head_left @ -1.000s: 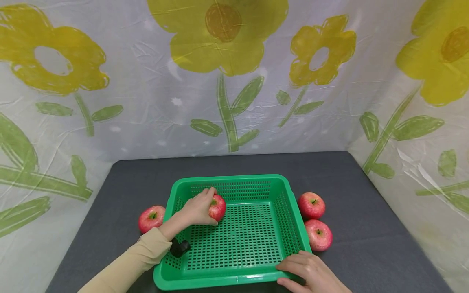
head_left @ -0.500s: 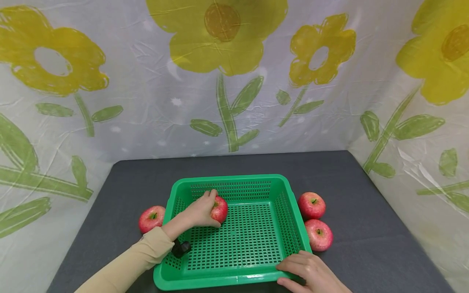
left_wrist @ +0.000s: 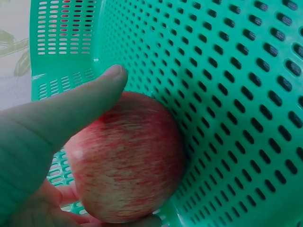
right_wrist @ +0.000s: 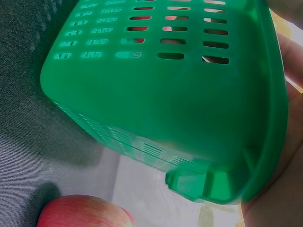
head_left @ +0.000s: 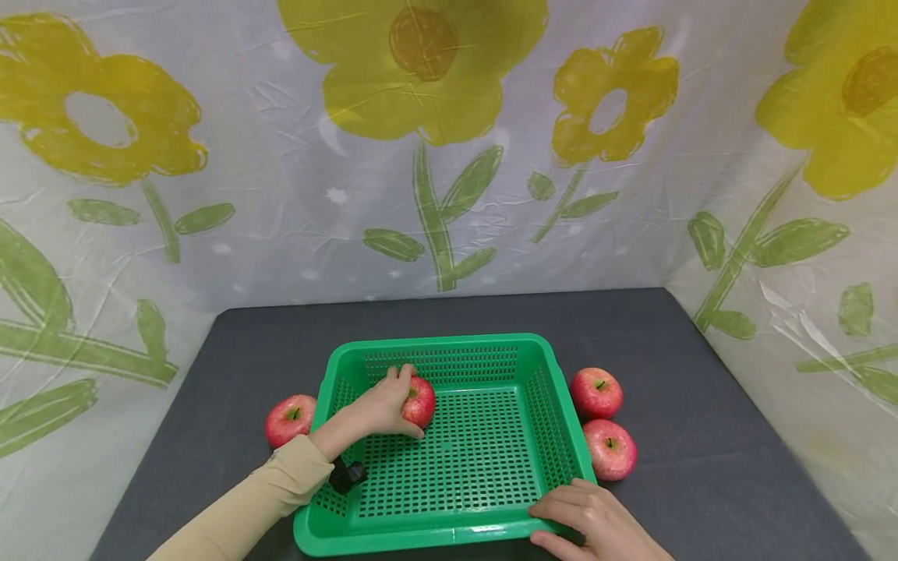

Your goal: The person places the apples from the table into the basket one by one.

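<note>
In the head view a green perforated plastic basket (head_left: 449, 538) stands on the dark table. Inside it, toward the back left, my left hand (head_left: 379, 407) has its fingers and thumb around a red apple (head_left: 420, 403). The left wrist view shows the thumb lying straight along one side of this apple (left_wrist: 128, 161), with fingers on the opposite side, against the perforated basket floor (left_wrist: 241, 94). At the front right corner, my right hand (head_left: 592, 516) holds the basket rim. Up close in the right wrist view, the basket corner (right_wrist: 142, 94) lies beside the palm (right_wrist: 284, 175).
One apple (head_left: 290, 419) sits on the table just left of the basket. Two others, a rear apple (head_left: 596, 393) and a front apple (head_left: 610, 450), stand along its right side. A flower-printed sheet (head_left: 295, 226) encloses the table. Strapped at the left wrist is a black device (head_left: 347, 475).
My left hand and the apple have shifted slightly right and toward me inside the basket. Over the last half second its fingers have spread a little. The right hand stays at the rim.
</note>
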`<state>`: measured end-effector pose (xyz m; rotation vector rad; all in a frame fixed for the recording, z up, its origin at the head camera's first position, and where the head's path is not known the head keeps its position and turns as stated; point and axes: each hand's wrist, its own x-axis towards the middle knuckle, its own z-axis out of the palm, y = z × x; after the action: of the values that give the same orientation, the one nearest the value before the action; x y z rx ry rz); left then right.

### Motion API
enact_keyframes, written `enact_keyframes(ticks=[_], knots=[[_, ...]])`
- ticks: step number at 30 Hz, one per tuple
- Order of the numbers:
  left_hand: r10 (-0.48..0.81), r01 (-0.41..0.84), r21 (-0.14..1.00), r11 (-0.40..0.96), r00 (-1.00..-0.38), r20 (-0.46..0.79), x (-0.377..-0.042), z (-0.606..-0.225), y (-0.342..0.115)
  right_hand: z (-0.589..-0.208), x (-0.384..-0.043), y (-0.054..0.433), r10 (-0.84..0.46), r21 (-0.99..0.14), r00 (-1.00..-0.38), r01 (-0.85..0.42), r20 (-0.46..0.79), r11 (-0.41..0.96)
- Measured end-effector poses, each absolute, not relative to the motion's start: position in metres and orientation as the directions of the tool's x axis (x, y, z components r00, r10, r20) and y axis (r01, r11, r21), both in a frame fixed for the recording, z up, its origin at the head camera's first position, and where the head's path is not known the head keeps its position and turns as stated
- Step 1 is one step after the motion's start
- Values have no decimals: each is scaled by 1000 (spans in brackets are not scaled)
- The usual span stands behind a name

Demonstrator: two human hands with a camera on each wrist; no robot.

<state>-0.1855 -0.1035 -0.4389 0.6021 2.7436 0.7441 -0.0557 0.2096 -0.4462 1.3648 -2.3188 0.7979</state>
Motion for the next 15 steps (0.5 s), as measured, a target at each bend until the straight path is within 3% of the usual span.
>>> enact_keyframes(ticks=[8, 15], knots=[[399, 299, 487, 821, -909, -116, -181, -420, -110, -447, -55, 210, -685, -317, -495, -869, 535, 380], [338, 342, 517, 785, -935, 107, -167, -397, -134, -447, -55, 210, -683, -320, -496, -868, 537, 379]])
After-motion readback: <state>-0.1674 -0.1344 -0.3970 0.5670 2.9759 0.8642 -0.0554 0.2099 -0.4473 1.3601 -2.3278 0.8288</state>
